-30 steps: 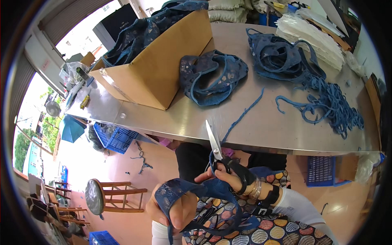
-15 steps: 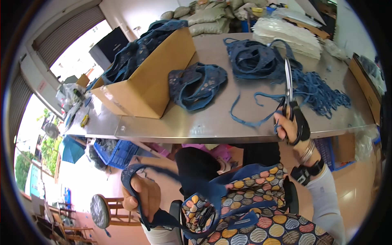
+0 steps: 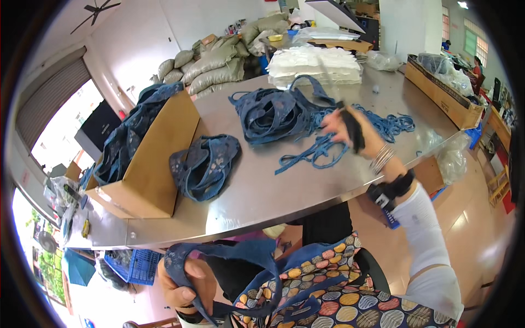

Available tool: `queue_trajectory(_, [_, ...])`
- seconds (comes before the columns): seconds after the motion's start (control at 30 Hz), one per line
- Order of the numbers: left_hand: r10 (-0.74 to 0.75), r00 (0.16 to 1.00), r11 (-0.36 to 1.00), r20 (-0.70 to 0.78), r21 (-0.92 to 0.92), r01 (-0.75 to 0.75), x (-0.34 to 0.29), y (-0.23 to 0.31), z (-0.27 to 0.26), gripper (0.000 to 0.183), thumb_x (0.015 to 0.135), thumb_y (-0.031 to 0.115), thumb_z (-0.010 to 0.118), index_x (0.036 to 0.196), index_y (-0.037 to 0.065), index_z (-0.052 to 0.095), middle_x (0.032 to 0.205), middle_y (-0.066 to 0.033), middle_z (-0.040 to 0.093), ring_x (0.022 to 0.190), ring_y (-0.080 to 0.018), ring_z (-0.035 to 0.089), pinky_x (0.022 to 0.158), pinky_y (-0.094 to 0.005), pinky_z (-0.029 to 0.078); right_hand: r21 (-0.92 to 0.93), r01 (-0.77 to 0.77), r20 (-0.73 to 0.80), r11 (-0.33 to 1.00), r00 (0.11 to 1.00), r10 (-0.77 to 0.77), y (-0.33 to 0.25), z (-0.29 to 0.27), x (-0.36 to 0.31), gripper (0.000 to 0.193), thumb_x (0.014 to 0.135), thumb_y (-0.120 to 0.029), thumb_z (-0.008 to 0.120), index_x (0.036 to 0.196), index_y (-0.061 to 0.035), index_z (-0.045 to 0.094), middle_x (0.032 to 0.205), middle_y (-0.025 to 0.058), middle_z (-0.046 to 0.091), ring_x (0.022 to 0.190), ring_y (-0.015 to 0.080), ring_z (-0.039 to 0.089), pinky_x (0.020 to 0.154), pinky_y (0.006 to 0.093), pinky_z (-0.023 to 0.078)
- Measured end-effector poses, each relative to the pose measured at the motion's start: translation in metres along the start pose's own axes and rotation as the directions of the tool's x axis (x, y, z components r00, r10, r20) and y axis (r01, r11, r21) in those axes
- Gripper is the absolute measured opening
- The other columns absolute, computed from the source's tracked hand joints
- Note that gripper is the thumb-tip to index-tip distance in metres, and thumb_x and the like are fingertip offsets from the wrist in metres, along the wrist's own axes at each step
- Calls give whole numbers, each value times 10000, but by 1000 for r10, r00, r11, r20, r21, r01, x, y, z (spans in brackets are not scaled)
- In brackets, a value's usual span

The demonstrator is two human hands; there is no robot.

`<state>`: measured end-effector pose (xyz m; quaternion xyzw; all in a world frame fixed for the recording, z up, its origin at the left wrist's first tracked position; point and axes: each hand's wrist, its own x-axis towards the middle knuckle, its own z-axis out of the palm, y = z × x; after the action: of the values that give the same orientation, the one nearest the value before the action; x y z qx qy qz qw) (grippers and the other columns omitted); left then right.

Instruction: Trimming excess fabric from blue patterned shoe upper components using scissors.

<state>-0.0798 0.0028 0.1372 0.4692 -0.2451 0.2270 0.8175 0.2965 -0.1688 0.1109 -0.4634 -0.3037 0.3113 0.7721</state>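
Low in front of me, my left hand [image 3: 174,295] is closed around a dark blue fabric strap [image 3: 240,251], which loops across my leaf-patterned apron [image 3: 350,298]. Over the table, my right hand [image 3: 350,131] is smeared by motion. It grips scissors [image 3: 340,104], whose blades point away and show only as a faint blur. Below that hand lie loose thin blue cords [image 3: 317,153], with a tangle of more cords [image 3: 391,124] to the right. A pile of blue straps [image 3: 273,115] sits just left of the hand, and a smaller bundle of straps [image 3: 205,167] lies nearer the box.
A cardboard box [image 3: 156,158] filled with blue fabric stands at the table's left. White stacked sheets [image 3: 314,65] are at the back, and a long carton [image 3: 440,95] is at the right. A blue crate [image 3: 136,267] stands below the metal table [image 3: 262,191].
My view has swung up and to the right. My right hand, with the scissors, has moved forward over the cords. The left hand still holds the strap.
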Motion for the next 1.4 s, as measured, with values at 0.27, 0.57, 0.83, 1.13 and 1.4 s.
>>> queue_trajectory(0.27, [-4,998,994,60,-113,10,88,-39,-7,360,769,58,543,1050,-146,448,442,-113,480,299,-166,453,273,-242,327,-112,-261,528,959,802,280,84,92,-22,568,892,-507,360,1063,8,525,1024,238,588,923,254,605,721,308,516])
queue_trajectory(0.57, [-173,947,885,-271,380,270,120,-53,-99,389,749,106,615,1100,-21,504,764,-72,535,576,-98,479,520,-188,360,-49,-110,345,993,931,121,39,32,5,304,702,-163,684,906,-3,524,827,84,577,829,205,602,711,262,457])
queue_trajectory(0.83, [-310,926,697,-215,611,375,163,-101,-136,606,735,-21,584,1294,23,354,825,-26,528,808,-95,474,777,-214,356,-477,229,10,848,967,-256,34,13,62,278,686,-36,657,921,-55,511,859,61,615,668,90,486,636,246,444])
queue_trajectory(1.13, [-331,918,656,-218,646,390,172,-113,-145,571,751,-24,592,1277,23,376,836,-25,534,835,-98,481,794,-220,365,-573,272,-13,773,940,-341,39,24,75,245,681,-20,656,873,-52,507,834,47,615,606,68,441,595,219,419])
queue_trajectory(1.4, [-490,817,704,-305,415,577,181,-137,-122,442,802,69,584,1210,16,422,893,-106,576,577,-125,553,484,-208,436,-417,265,-171,870,916,-361,73,38,78,257,708,-76,690,897,-16,526,815,57,614,652,69,547,593,215,461])
